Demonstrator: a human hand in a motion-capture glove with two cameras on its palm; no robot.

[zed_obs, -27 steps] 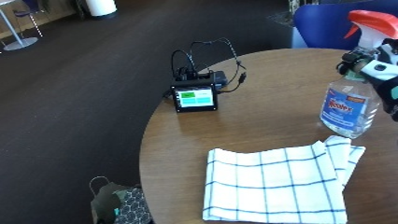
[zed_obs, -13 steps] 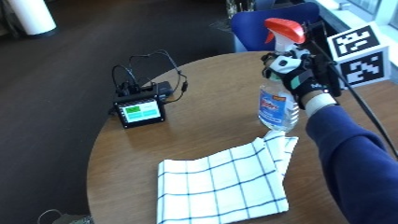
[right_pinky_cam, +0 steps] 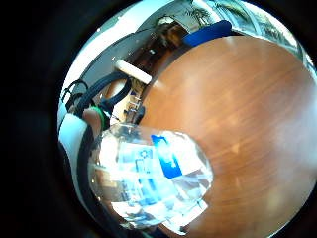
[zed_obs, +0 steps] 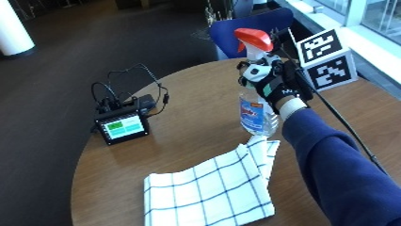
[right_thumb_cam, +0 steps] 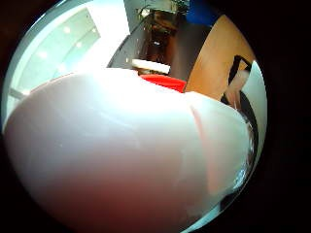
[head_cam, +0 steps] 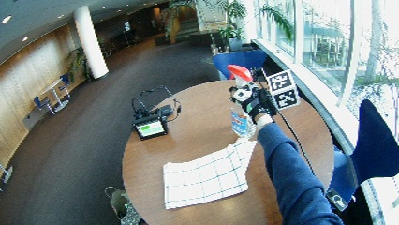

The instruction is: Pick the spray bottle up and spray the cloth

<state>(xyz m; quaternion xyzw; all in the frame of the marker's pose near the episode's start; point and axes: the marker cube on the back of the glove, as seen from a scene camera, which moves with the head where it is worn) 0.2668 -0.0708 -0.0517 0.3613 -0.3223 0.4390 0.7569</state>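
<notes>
One grip point(zed_obs: 270, 81), curled round the bottle point(zed_obs: 256, 104) neck, holds it upright just beyond the cloth point(zed_obs: 210, 188) on the counter point(zed_obs: 188, 141); better tilt the nozzle down toward the cloth before squeezing.

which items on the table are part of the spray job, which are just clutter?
Job:
- spray bottle, red trigger top, upright near the cloth
- right hand, gripping the bottle's neck
- checked cloth, lying flat on the table

Clutter:
- small screen device with black cables, off to the side
- blue chair behind the table
</notes>
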